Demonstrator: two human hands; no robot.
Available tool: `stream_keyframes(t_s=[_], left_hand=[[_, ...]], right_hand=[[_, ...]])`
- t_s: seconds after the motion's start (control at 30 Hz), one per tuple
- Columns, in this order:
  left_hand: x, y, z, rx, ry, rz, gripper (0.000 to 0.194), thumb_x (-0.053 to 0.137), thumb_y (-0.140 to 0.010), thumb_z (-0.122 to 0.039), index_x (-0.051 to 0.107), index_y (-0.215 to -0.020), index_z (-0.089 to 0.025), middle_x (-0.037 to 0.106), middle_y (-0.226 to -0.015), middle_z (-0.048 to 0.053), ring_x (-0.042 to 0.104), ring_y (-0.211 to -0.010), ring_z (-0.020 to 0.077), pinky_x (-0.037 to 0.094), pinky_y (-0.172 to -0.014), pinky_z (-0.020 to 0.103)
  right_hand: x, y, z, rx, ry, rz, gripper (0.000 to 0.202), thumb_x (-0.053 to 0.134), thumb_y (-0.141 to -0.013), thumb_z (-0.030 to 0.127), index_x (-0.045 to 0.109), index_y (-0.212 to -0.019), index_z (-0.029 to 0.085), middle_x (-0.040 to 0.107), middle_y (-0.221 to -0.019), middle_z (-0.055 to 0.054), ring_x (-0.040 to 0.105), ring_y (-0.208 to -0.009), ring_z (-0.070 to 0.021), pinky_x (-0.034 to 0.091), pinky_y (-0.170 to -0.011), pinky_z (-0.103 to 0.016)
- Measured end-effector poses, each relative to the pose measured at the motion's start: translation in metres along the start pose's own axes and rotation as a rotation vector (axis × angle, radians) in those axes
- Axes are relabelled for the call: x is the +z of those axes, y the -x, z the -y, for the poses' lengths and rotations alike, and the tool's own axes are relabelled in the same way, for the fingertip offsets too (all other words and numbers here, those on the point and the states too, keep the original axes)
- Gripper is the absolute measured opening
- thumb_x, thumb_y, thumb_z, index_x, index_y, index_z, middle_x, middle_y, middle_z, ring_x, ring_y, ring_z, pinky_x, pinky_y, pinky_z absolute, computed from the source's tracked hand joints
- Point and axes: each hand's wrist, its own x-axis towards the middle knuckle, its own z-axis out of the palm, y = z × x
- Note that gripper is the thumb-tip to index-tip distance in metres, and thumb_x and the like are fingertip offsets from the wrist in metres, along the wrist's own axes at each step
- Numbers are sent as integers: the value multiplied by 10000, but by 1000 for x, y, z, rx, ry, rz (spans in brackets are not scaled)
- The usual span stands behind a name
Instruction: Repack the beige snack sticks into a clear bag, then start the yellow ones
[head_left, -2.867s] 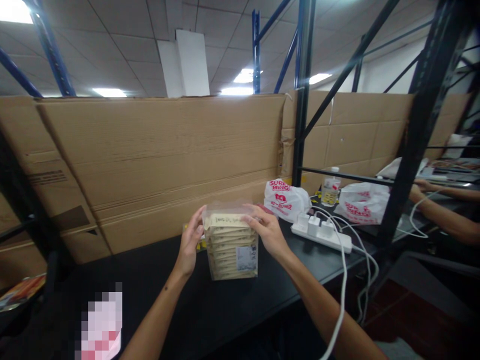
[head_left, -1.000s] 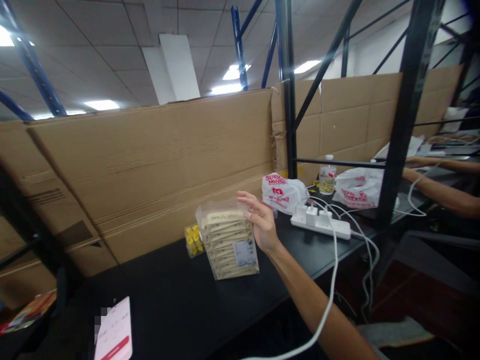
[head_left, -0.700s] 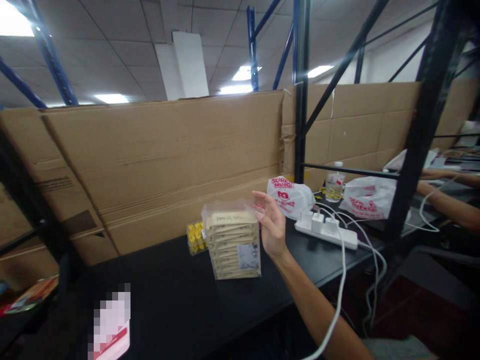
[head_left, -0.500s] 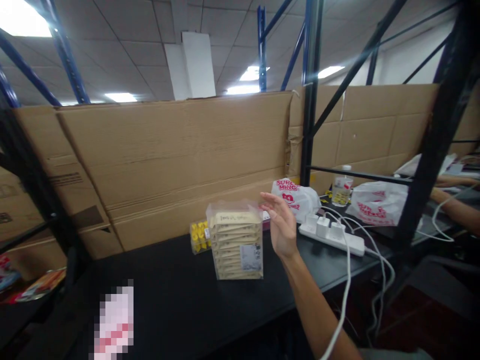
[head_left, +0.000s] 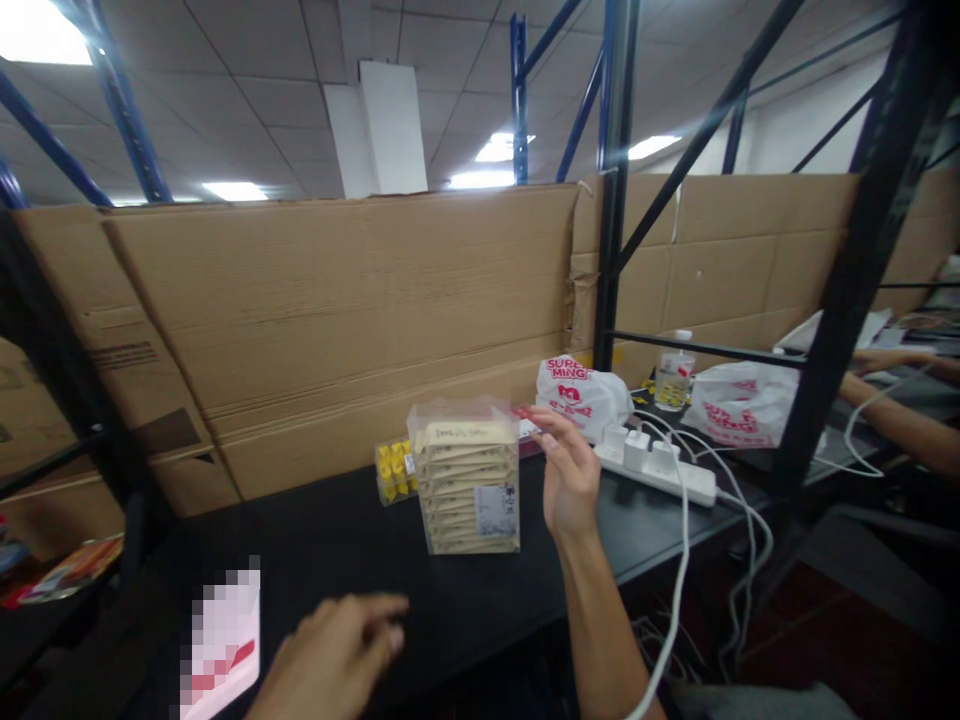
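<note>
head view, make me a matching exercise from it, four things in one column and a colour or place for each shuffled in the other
Things:
1. packet bag
2. small clear box
3. power strip
4. left hand

Colour or place:
A. white
B. lowest of the four in the picture
C. beige contents
D. yellow contents

Right pairs: 1-C, 2-D, 3-A, 4-B

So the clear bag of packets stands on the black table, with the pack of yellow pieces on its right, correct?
Not quite: the head view shows the pack of yellow pieces on the left of the clear bag of packets. The bag does stand on the black table.
</note>
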Motion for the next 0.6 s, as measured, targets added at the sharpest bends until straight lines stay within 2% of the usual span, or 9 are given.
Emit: stream_keyframes(t_s=[0.03,0.07,0.1,0.13,0.17,0.27,0.37,0.47,0.6], left_hand=[[0,-19,-1,-17,13,-19,249,708,-891,-428,745,-1081,-271,776,-951,56,744,-937,303,590,-865,476],[2,-39,-4,-37,98,-153,239,692,-898,-417,740,-1076,-266,774,-986,65,736,-980,303,572,-926,491],[5,-58,-7,-6,209,-279,273,690,-899,-402,717,-1129,-256,760,-1099,82,710,-1087,299,545,-994,492],[10,-75,-10,58,304,-349,339,714,-883,-384,680,-1196,-255,723,-1230,91,666,-1194,291,516,-1046,482],[16,-91,-13,121,376,-357,412,751,-857,-370,642,-1240,-266,674,-1327,90,620,-1272,282,490,-1082,470],[34,-122,-13,198,531,-210,483,785,-831,-357,578,-1259,-276,621,-1381,99,565,-1340,292,470,-1094,470],[45,-135,-6,221,568,-64,489,771,-852,-343,561,-1287,-272,640,-1358,111,607,-1275,292,466,-1077,473],[46,-139,-1,239,570,-44,473,760,-867,-340,576,-1296,-268,653,-1354,110,625,-1245,290,466,-1065,464],[45,-137,-1,246,559,-50,506,746,-881,-341,569,-1349,-268,632,-1404,117,573,-1327,311,433,-1108,486]], right_hand=[[0,0,1,-2,22,26,217,648,-887,324,741,-1058,228,689,-1274,-107,576,-1300,-320,429,-1093,-516],[0,-1,1,4,55,60,230,661,-883,338,742,-1070,231,672,-1304,-110,569,-1306,-321,433,-1089,-511],[0,-1,2,18,96,100,252,677,-877,353,741,-1092,238,649,-1346,-111,556,-1320,-324,435,-1086,-509],[0,-2,2,34,143,146,277,692,-872,366,741,-1117,247,622,-1389,-110,537,-1341,-327,435,-1084,-510],[0,-3,3,51,191,196,295,701,-871,376,740,-1139,259,594,-1431,-105,513,-1368,-330,429,-1090,-513],[-1,-7,2,81,279,326,275,711,-880,386,750,-1133,287,544,-1497,-83,453,-1431,-322,378,-1138,-528],[4,-14,2,94,295,376,215,729,-872,380,765,-1060,283,550,-1487,-82,455,-1433,-309,349,-1164,-528],[14,-25,9,27,379,400,160,759,-844,369,784,-973,277,570,-1466,-75,492,-1393,-307,351,-1166,-529],[32,-39,31,-206,722,472,80,791,-808,320,802,-879,285,597,-1424,-63,485,-1354,-325,353,-1148,-571]])
